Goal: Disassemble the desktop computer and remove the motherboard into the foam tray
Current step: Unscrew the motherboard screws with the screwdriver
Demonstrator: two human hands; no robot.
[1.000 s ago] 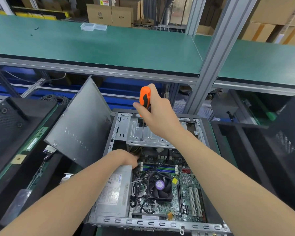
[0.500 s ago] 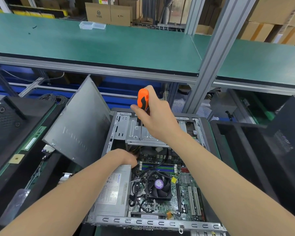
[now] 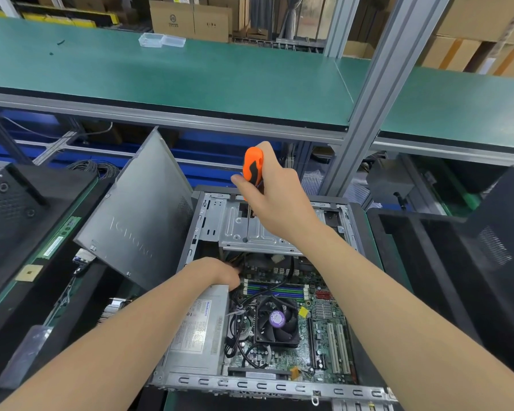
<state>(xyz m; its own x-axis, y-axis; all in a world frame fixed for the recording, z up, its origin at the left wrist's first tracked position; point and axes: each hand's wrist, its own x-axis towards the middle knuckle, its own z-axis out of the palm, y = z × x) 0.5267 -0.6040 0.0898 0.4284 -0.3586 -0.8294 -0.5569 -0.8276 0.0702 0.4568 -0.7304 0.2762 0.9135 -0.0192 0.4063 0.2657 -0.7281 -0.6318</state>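
The desktop computer (image 3: 279,387) is laid on its side, open, at the middle of the near edge of the worktop (image 3: 396,264), of which only narrow strips of green mat are seen around it. The motherboard (image 3: 321,321) is seated inside the case, in its right half, with a black cooling fan (image 3: 276,320) on it and a grey power supply (image 3: 196,336) just beside it on the left. An orange-handled screwdriver (image 3: 252,169) is gripped upright by the right hand (image 3: 276,197) above the far end of the case, its tip set on the metal drive cage (image 3: 250,229). The left hand (image 3: 217,272) is rested at the far end of the power supply, its fingers hidden among the cables, so it cannot be told whether anything is held. A grey side panel (image 3: 137,226) is propped tilted against the left side of the case. A black foam tray (image 3: 422,250) is placed toward the right edge of the worktop. Above, a long green shelf (image 3: 190,75) is carried by an aluminium post (image 3: 377,93), and a clear plastic box (image 3: 161,40) is set at its far edge. Cardboard boxes (image 3: 190,20) are stacked in the room behind.
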